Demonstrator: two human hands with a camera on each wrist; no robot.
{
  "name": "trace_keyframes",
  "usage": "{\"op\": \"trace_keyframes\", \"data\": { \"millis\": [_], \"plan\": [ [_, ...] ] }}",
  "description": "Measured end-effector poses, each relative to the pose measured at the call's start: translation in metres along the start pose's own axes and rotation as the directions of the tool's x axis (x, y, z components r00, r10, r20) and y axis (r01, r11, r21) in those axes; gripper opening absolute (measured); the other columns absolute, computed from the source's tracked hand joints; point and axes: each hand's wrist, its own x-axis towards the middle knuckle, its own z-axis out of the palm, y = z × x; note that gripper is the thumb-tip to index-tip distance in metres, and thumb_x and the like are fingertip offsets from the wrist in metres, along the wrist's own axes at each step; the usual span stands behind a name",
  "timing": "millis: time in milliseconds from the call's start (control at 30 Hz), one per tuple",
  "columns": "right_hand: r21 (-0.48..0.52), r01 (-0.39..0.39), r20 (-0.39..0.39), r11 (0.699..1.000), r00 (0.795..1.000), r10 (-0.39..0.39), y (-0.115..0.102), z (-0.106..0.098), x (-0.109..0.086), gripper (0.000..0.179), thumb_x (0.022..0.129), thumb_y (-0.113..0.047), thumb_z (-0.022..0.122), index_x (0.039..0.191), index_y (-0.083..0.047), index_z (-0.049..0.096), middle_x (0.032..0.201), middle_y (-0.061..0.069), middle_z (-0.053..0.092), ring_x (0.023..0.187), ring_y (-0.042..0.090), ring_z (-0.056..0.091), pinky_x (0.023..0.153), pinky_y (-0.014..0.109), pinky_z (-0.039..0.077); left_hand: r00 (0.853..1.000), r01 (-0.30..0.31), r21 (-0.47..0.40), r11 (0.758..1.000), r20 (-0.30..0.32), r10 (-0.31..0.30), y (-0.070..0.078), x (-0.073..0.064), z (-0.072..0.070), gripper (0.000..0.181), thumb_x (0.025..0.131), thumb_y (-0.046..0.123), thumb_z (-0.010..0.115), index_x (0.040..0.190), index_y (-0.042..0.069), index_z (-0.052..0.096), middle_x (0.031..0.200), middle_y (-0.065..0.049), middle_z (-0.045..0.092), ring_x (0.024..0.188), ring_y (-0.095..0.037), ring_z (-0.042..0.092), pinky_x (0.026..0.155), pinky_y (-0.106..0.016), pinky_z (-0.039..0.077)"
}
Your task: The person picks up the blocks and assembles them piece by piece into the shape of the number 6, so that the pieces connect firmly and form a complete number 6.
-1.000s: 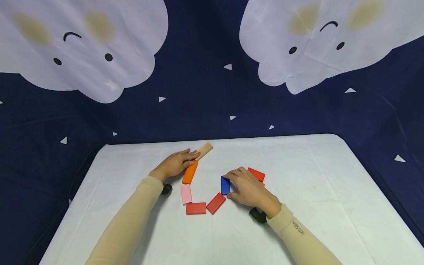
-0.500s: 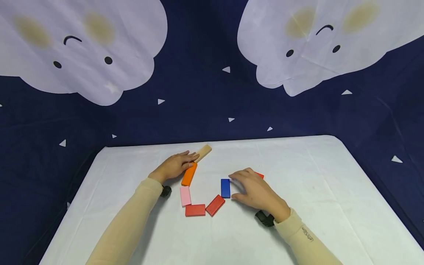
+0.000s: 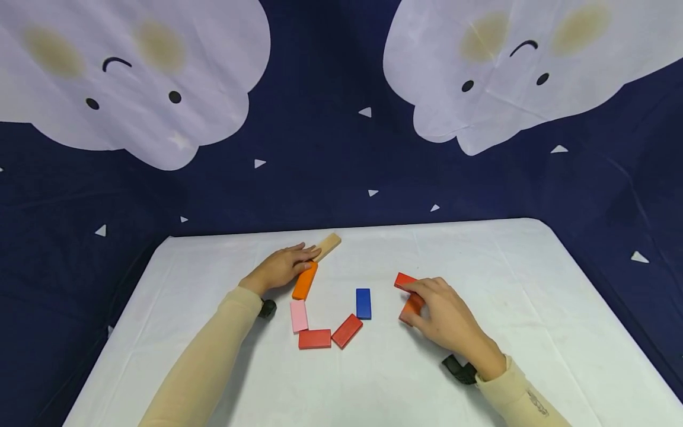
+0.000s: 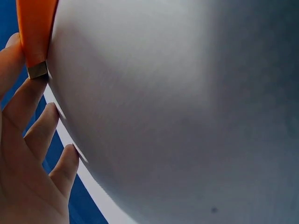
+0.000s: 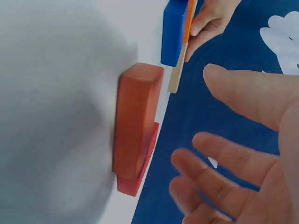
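My left hand point(image 3: 280, 267), fingers extended, rests at the meeting point of a plain wooden block point(image 3: 329, 243) and an orange block point(image 3: 304, 283). In the left wrist view its fingertips touch or nearly touch the orange block's end. Over on the right, my right hand point(image 3: 450, 317) is spread above an orange-red block point(image 3: 410, 306), partly covering it. The right wrist view shows that block point(image 5: 133, 121) lying apart from the thumb and fingers. Just behind it lies a red block point(image 3: 404, 280), partly hidden by the fingers.
A curved row continues from the orange block: a pink block point(image 3: 299, 316), a red block point(image 3: 315, 338), a slanted red block point(image 3: 347, 331) and a blue block point(image 3: 363, 304). All lie flat on the white tabletop point(image 3: 373, 379). A dark blue cloth point(image 3: 320, 190) hangs behind.
My right hand has left the blue block and moved right, over the orange-red block, uncovering part of both right-hand blocks. The left hand has stayed in place.
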Motion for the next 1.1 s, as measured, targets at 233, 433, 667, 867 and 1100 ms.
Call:
{"op": "trace_keyframes", "data": {
  "millis": [233, 433, 667, 867, 1100],
  "plan": [
    [-0.028, -0.072, 0.002, 0.997, 0.997, 0.073, 0.0015, 0.0014, -0.0075, 0.051, 0.076, -0.030, 0.089, 0.115, -0.002, 0.071, 0.104, 0.008, 0.069, 0.095, 0.025, 0.058, 0.084, 0.043, 0.051, 1.000, -0.007, -0.009, 1.000, 0.000, 0.007, -0.0004, -0.0006, 0.0005, 0.046, 0.106, 0.029, 0.052, 0.151, 0.020, 0.047, 0.158, -0.008, 0.040, 0.147, -0.034, 0.032, 0.119, -0.057, 0.024],
    [-0.057, -0.124, 0.049, 0.991, 0.991, 0.126, 0.0023, 0.0016, -0.0082, 0.052, 0.076, -0.031, 0.089, 0.115, -0.001, 0.071, 0.107, 0.011, 0.067, 0.098, 0.029, 0.059, 0.086, 0.045, 0.052, 1.000, -0.006, -0.005, 1.000, -0.002, 0.006, -0.0003, 0.0001, -0.0004, 0.046, 0.106, 0.028, 0.052, 0.152, 0.021, 0.047, 0.158, -0.007, 0.040, 0.148, -0.033, 0.032, 0.119, -0.056, 0.024],
    [-0.054, -0.139, 0.083, 0.989, 0.986, 0.143, 0.0016, 0.0036, -0.0081, 0.056, 0.073, -0.036, 0.090, 0.115, -0.003, 0.071, 0.105, 0.010, 0.065, 0.094, 0.026, 0.057, 0.083, 0.044, 0.053, 1.000, 0.002, -0.007, 1.000, 0.002, -0.002, -0.0016, -0.0001, -0.0007, 0.046, 0.106, 0.028, 0.052, 0.152, 0.021, 0.047, 0.158, -0.007, 0.040, 0.148, -0.033, 0.032, 0.120, -0.056, 0.023],
    [-0.078, -0.169, 0.122, 0.983, 0.977, 0.178, 0.0013, 0.0047, -0.0085, 0.063, 0.073, -0.040, 0.090, 0.119, -0.002, 0.071, 0.107, 0.012, 0.065, 0.097, 0.028, 0.058, 0.085, 0.046, 0.053, 1.000, -0.007, -0.003, 1.000, -0.003, 0.006, -0.0023, -0.0015, -0.0004, 0.046, 0.106, 0.028, 0.052, 0.151, 0.020, 0.047, 0.157, -0.007, 0.041, 0.148, -0.033, 0.032, 0.120, -0.056, 0.024],
    [-0.072, -0.130, 0.162, 0.989, 0.977, 0.140, 0.0021, 0.0026, -0.0076, 0.058, 0.074, -0.030, 0.089, 0.122, -0.003, 0.070, 0.105, 0.009, 0.063, 0.093, 0.024, 0.054, 0.081, 0.041, 0.052, 1.000, 0.001, -0.005, 1.000, -0.005, -0.002, -0.0028, -0.0007, 0.0005, 0.046, 0.106, 0.028, 0.052, 0.152, 0.021, 0.047, 0.158, -0.007, 0.040, 0.148, -0.033, 0.032, 0.120, -0.055, 0.023]
  ]
}}
